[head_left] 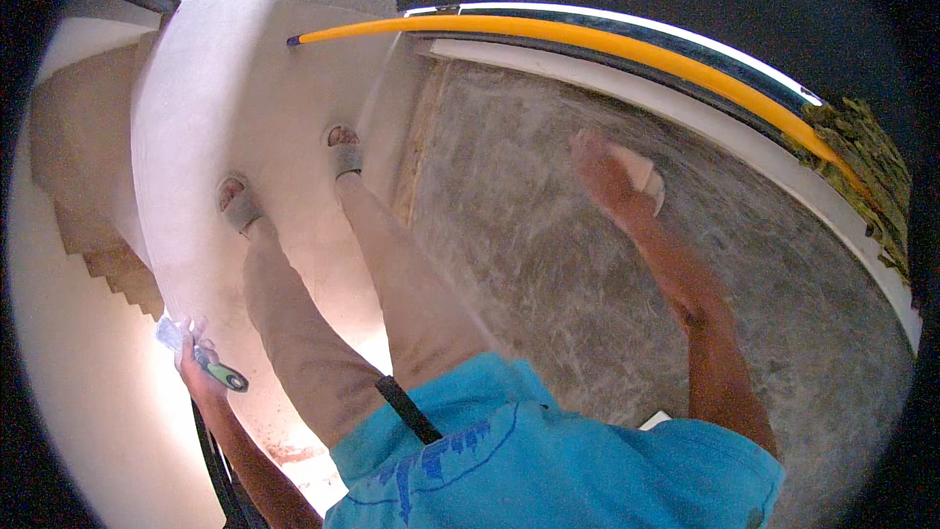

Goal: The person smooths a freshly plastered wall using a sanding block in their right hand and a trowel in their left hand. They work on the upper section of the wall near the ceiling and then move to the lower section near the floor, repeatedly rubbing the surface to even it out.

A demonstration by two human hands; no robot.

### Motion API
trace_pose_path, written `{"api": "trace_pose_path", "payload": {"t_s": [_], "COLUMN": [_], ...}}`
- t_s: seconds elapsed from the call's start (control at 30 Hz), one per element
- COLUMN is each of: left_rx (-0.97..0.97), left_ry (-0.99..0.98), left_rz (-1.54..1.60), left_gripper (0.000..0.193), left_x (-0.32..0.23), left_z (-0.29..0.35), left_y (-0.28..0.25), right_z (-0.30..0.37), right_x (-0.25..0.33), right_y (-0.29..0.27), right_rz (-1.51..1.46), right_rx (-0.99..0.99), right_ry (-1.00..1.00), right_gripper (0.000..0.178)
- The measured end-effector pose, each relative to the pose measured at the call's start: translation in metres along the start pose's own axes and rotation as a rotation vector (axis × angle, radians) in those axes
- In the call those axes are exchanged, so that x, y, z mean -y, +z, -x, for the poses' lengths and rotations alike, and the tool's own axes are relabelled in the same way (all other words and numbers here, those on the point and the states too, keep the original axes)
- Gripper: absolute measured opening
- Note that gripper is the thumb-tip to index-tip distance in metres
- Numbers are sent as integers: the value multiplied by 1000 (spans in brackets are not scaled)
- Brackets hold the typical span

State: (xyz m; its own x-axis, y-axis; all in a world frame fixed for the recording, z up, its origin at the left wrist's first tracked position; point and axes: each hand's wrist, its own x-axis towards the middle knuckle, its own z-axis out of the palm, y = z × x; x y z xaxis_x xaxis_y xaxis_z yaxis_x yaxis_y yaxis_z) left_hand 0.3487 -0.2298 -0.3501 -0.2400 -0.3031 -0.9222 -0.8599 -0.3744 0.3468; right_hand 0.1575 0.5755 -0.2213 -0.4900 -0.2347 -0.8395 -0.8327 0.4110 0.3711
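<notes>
In the head view, your left hand (pixel 199 364) is at the near left, its fingers wrapped around a tool (pixel 226 375). The tool's handle is green and black with a rounded end; its pale head points left, partly lost in the glare. Your right hand (pixel 605 174), blurred, is out over the grey surface (pixel 519 225) on the right. A thin, off-white pad (pixel 642 179) shows against its right side, the outer edge curved. You cannot tell from the blur how tightly those fingers close, or whether the pad touches the surface.

The grey surface is mottled, with cloudy pale streaks, and a white strip (pixel 548 67) edges its far side. Beyond it runs a smooth yellow pole (pixel 587 32), bowed by the lens, to a shaggy, yellow-green mop head (pixel 862 162) at the far right. Your sandals (pixel 238 208) stand on a smooth, pale floor (pixel 264 78). Stepped edges (pixel 122 279) show at the left.
</notes>
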Motion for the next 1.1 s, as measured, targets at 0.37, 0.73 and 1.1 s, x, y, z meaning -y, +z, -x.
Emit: {"api": "trace_pose_path", "payload": {"t_s": [0.37, 0.73, 1.1], "left_rx": [-47, -116, -79], "left_ry": [-88, -186, -198], "left_rz": [42, -123, -104], "left_gripper": [45, 44, 44], "left_x": [41, 47, 29], "left_z": [10, 18, 27], "left_y": [-53, -68, -78], "right_z": [-46, -35, 1], "right_x": [-27, 93, 182], "right_y": [-4, -3, -41], "right_rz": [-238, -583, -585], "right_rx": [-75, -9, 16], "right_ry": [77, -92, -90], "right_gripper": [34, 33, 32]}}
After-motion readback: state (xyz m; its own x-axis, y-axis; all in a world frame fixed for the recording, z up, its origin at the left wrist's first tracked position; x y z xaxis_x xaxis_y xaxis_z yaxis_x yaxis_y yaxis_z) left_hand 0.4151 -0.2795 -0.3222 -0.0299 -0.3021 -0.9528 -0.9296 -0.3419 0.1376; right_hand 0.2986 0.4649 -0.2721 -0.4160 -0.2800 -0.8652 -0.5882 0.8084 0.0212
